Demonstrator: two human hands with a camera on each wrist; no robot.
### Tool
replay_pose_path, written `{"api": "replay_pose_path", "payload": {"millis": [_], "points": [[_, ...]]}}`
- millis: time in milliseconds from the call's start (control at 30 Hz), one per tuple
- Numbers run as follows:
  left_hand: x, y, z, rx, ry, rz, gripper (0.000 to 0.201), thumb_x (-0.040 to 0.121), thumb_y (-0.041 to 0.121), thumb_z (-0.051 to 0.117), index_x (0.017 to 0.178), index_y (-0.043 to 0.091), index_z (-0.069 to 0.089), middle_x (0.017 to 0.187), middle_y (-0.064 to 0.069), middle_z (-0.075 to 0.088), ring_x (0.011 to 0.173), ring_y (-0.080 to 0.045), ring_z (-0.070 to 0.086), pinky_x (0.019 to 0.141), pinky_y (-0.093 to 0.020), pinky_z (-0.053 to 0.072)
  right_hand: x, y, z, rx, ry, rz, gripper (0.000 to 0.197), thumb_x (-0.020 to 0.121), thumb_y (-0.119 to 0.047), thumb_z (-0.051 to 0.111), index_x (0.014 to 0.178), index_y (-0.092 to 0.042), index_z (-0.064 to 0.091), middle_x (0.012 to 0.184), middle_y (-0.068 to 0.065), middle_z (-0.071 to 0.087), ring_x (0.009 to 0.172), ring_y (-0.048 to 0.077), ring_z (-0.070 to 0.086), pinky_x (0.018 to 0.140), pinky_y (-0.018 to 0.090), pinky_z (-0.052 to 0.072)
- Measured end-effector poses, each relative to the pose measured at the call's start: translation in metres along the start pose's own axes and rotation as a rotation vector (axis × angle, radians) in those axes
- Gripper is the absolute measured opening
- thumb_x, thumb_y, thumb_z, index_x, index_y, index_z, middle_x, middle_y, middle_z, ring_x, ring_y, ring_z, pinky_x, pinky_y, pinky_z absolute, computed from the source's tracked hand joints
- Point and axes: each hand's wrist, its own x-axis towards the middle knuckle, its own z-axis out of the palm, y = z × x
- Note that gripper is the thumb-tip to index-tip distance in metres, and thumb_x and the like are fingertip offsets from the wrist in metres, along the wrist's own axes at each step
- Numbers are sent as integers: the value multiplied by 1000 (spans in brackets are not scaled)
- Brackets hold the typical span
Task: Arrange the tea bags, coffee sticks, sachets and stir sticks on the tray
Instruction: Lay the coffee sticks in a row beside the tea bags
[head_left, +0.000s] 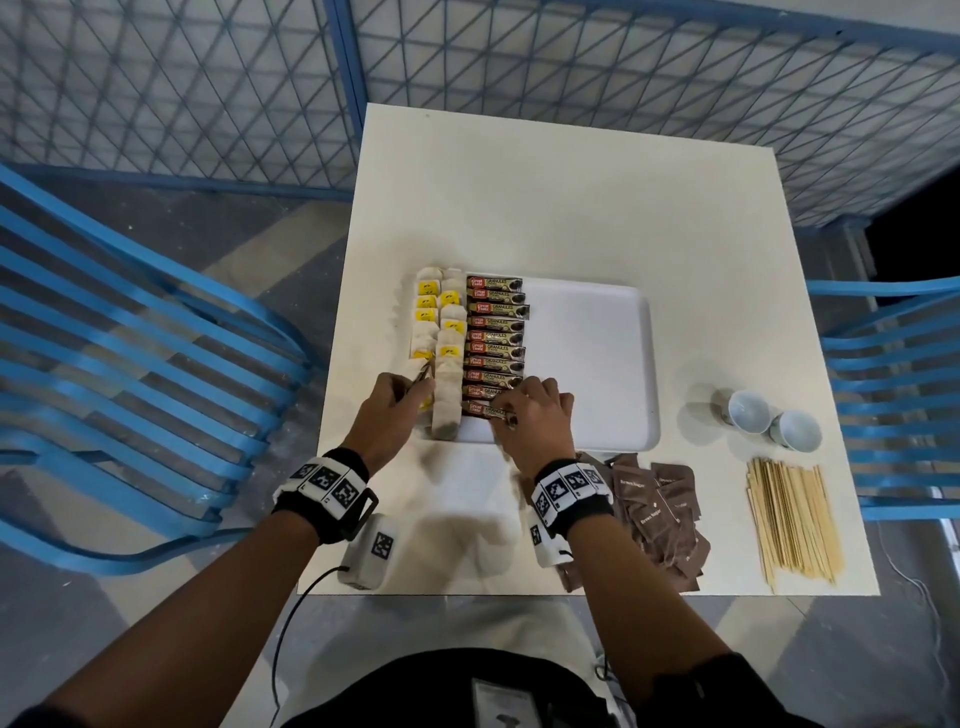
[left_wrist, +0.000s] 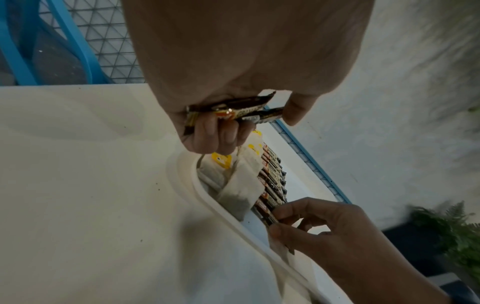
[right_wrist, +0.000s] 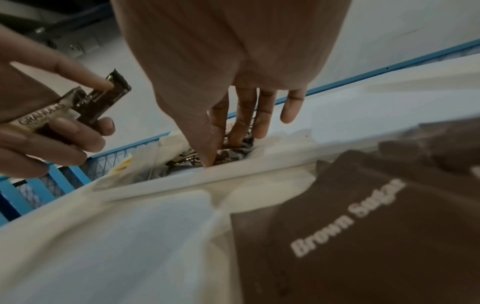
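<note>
A white tray (head_left: 587, 364) lies on the white table. Tea bags (head_left: 436, 322) with yellow tags fill two columns at its left, and a column of dark coffee sticks (head_left: 493, 338) runs beside them. My left hand (head_left: 415, 389) hovers over the near tea bags and grips spare coffee sticks (left_wrist: 233, 111), also seen in the right wrist view as the held sticks (right_wrist: 78, 109). My right hand (head_left: 511, 410) pinches the right end of the nearest coffee stick (head_left: 480, 409) in the column, thumb by the tray rim (right_wrist: 233, 170). The tray's right half is bare.
Brown sugar sachets (head_left: 660, 514) lie heaped near the front, right of my right wrist. Wooden stir sticks (head_left: 789, 519) lie in a bundle at the front right, with two white cups (head_left: 748, 410) behind them. Blue slatted chairs (head_left: 130, 364) flank the table. A mesh fence stands behind.
</note>
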Motion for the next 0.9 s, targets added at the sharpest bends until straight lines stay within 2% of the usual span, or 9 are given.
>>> {"api": "replay_pose_path", "payload": {"millis": [100,233,433,567,667,800,900], "points": [[1,2,-4,-38,-11,-29,52,71,69,59,93,23,48,82,1,54,69,-20,45,63,-36,35,3,-3,3,-16,13,11,16,76,-24,75,91,-24,73,98,0,63,98,27,53,82,42,34],[3,4,-6,-69,-41,-36,40,77,59,56,93,24,48,80,2,52,63,-16,40,54,-33,29,6,-5,4,-4,-17,8,20,77,-21,72,97,-23,69,99,-3,66,99,27,54,83,42,34],[3,4,-5,-65,-55,-19,33,81,52,57,93,23,50,78,2,53,62,-16,41,53,-32,29,3,-4,5,-20,6,2,21,76,-28,72,97,-24,67,100,-3,64,99,25,52,83,43,35],[3,4,-3,-65,-58,19,22,88,42,57,93,21,52,79,2,53,63,-16,42,55,-31,30,6,-5,6,-26,24,5,13,79,-24,71,92,-25,68,98,-3,63,98,26,52,81,41,31],[3,3,-4,-38,-51,47,21,87,41,59,93,21,55,80,2,56,64,-16,45,56,-32,32,9,-5,7,-12,18,18,13,79,-22,70,92,-25,68,99,-3,63,98,26,52,83,42,32],[5,-1,-3,14,-21,84,22,88,42,66,94,22,59,81,2,60,69,-17,52,64,-33,40,8,-5,7,-19,3,9,15,79,-25,69,94,-25,68,100,-3,63,99,26,52,83,42,33],[3,-1,-1,86,1,137,16,94,32,69,99,19,61,83,3,61,73,-14,55,67,-29,43,7,-5,4,7,27,15,17,79,-26,68,96,-24,68,102,-4,63,100,24,51,84,41,31]]}}
